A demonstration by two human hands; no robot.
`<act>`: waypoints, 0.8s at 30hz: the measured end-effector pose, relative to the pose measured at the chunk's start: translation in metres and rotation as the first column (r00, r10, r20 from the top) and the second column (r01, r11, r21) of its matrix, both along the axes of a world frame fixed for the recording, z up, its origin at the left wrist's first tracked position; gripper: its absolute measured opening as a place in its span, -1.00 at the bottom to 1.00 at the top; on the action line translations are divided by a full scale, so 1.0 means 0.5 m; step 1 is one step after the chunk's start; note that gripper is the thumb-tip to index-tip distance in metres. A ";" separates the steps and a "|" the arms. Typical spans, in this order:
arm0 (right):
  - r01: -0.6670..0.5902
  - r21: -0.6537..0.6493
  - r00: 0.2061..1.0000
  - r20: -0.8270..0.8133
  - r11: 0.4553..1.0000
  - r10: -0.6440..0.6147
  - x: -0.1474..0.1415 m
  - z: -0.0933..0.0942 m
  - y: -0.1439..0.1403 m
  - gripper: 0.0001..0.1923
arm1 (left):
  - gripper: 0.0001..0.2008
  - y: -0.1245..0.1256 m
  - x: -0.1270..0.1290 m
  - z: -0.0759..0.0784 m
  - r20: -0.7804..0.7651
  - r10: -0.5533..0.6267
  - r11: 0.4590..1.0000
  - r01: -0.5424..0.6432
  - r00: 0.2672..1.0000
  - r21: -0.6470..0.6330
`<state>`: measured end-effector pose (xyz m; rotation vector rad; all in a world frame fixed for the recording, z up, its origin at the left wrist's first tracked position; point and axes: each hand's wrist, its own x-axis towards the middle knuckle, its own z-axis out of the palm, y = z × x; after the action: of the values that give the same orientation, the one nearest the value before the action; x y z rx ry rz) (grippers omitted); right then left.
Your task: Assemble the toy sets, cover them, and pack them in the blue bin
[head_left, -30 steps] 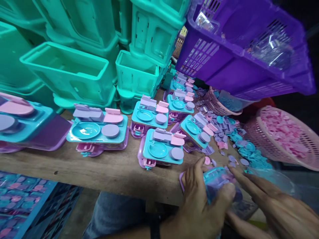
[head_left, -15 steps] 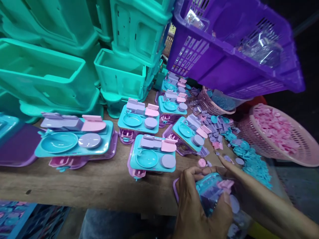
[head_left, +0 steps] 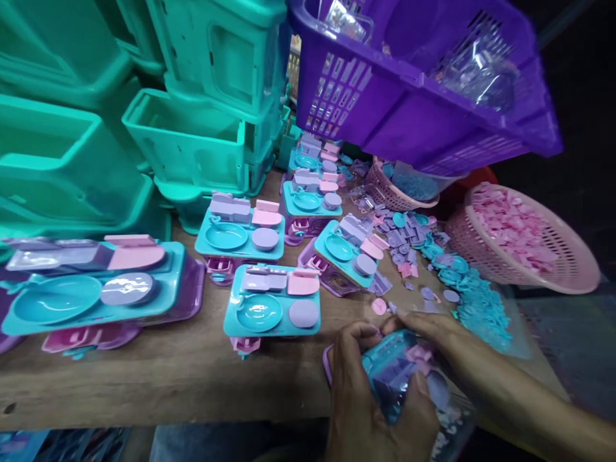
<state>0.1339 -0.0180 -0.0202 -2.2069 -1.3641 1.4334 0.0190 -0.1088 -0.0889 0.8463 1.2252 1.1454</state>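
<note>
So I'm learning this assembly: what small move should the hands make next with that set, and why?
Probably press the clear cover down with the left hand while the right hand steadies the far edge. Both hands already clasp the toy set at the wooden bench's front edge, and finished sets lie flat nearby.

Toy sink sets (head_left: pixel 272 308) lie in rows on the wooden bench (head_left: pixel 183 378), stacked tubs (head_left: pixel 192 138) behind them. Right of the sets spreads a heap of loose small parts (head_left: pixel 462 289) (a round basket (head_left: pixel 568 256) beyond it), with a crate (head_left: pixel 414 90) tilted above.
</note>
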 end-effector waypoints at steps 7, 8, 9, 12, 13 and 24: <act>0.094 -0.102 0.993 -0.060 0.990 -0.100 0.019 -0.025 0.007 -0.58 | -0.43 -0.004 0.003 -0.022 -0.063 -0.033 0.998 0.036 0.997 0.052; 0.054 -0.069 0.998 -0.028 0.996 -0.056 0.021 -0.030 0.008 -0.59 | -0.40 -0.007 0.006 -0.024 -0.079 -0.037 0.998 0.041 0.996 0.053; 0.030 -0.055 0.999 -0.016 0.998 -0.031 0.022 -0.034 0.009 -0.60 | -0.39 -0.009 0.008 -0.026 -0.091 -0.042 0.998 0.047 0.995 0.050; 0.037 -0.052 0.999 -0.013 0.998 -0.037 0.017 -0.038 0.010 -0.61 | -0.38 -0.013 0.013 -0.026 -0.068 -0.041 0.999 0.041 0.997 0.006; 0.032 -0.038 0.999 0.007 0.999 -0.031 0.014 -0.037 0.012 -0.61 | -0.40 -0.014 0.013 -0.025 -0.040 -0.036 0.999 0.035 0.999 -0.016; -0.695 0.520 0.714 0.582 0.496 0.390 0.086 -0.036 -0.102 -0.58 | -0.46 0.023 0.004 -0.038 0.067 0.046 0.996 -0.051 0.997 0.073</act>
<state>0.1770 -0.0692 -0.0383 -1.5769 -2.4278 0.3246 0.0208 -0.0972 -0.1081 0.8326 1.1606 1.2550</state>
